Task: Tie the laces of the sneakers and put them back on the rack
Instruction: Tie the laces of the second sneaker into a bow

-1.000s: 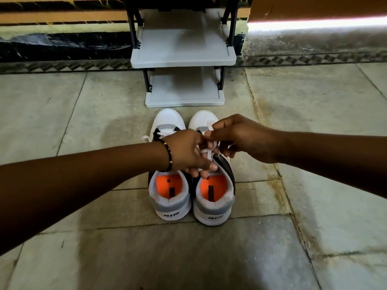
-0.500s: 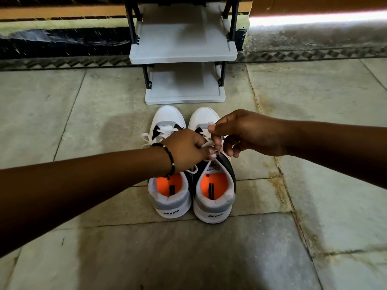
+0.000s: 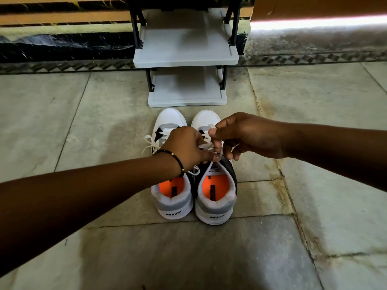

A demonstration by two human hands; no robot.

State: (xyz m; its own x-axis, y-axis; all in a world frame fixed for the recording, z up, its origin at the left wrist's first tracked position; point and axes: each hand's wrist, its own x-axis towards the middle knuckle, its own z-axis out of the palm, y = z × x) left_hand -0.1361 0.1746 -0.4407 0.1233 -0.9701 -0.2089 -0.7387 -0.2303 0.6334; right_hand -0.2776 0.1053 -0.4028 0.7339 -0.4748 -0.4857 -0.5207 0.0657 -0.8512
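Two white and grey sneakers with orange insoles stand side by side on the floor, toes toward the rack. The left sneaker (image 3: 170, 203) shows a tied white bow at its left side. Over the right sneaker (image 3: 215, 204) both hands work its white laces (image 3: 206, 141). My left hand (image 3: 186, 147), with a beaded bracelet on the wrist, pinches a lace strand at the tongue. My right hand (image 3: 247, 136) pinches a lace loop between thumb and forefinger, just above. The grey two-shelf rack (image 3: 186, 57) stands right behind the shoes.
Grey stone floor tiles (image 3: 104, 122) spread all around the shoes. Behind the rack runs a dark patterned skirting and a striped wall (image 3: 62, 19). A bright strip of light (image 3: 314, 23) lies at the upper right.
My right hand has lifted slightly with a lace loop pinched. My left hand has shifted a little on the laces. The shoes stay where they were.
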